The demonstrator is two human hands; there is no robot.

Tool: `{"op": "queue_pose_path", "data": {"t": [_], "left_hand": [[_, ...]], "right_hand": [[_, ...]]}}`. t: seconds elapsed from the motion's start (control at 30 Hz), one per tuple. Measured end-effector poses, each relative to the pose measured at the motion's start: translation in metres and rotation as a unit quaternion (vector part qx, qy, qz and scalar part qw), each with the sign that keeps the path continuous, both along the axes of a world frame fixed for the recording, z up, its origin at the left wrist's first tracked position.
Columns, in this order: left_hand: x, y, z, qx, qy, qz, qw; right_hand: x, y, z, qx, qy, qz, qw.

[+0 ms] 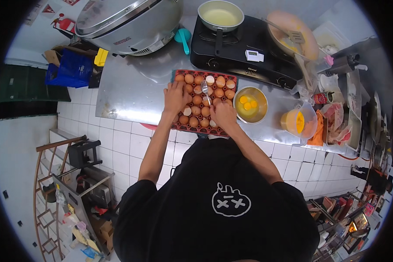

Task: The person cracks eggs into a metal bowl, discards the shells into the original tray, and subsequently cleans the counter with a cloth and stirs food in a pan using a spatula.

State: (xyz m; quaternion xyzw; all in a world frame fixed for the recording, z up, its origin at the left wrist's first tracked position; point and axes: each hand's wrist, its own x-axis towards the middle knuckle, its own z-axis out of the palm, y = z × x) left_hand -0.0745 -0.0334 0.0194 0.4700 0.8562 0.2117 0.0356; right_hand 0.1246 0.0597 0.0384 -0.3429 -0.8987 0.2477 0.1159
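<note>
A red plastic egg tray (221, 133) lies on the steel counter in front of me. It holds several brown eggs (193, 122), some of them broken shells with pale insides. My left hand (176, 98) reaches over the tray's left side, fingertips down among the eggs; whether it grips one is hidden. Over the right half, my right hand (223, 113) is closed around the handle end of a metal fork (205, 88), whose tines point away from me. Just right of that hand stands a steel bowl (264, 113) with three yolks in clear egg white.
Behind the tray is a black two-burner gas stove (226, 60) with a pale-filled frying pan (221, 16). A large cooker (127, 36) and a turquoise ladle (184, 41) sit at back left. A plastic jug (308, 119) of yellow liquid stands to the right.
</note>
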Motion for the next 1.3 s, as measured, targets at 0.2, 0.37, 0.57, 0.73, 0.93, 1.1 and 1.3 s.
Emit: {"op": "queue_pose_path", "data": {"t": [0.2,0.37,0.57,0.73,0.93,1.1,1.3], "left_hand": [[0.017,0.044,-0.019,-0.128,0.132,0.011,0.983],[0.009,0.049,-0.002,-0.151,0.026,0.0,0.988],[0.002,0.02,0.024,0.07,-0.17,-0.023,0.983],[0.017,0.003,0.025,0.211,-0.722,0.084,0.653],[0.05,0.013,0.025,0.272,-0.779,0.042,0.564],[0.056,0.018,0.023,0.277,-0.791,0.058,0.542],[0.051,0.02,0.022,0.276,-0.757,0.115,0.581]], "right_hand": [[0.001,-0.008,-0.017,-0.016,-0.094,-0.019,0.995],[0.009,-0.004,-0.017,-0.01,0.071,-0.016,0.997],[0.049,-0.004,-0.008,-0.234,0.186,-0.046,0.953],[0.062,-0.024,0.021,-0.112,0.274,-0.011,0.955],[0.051,-0.022,-0.001,0.008,0.19,0.029,0.981],[0.054,-0.018,-0.008,-0.123,0.156,0.0,0.98],[0.045,-0.016,-0.014,-0.13,0.213,-0.073,0.966]]}}
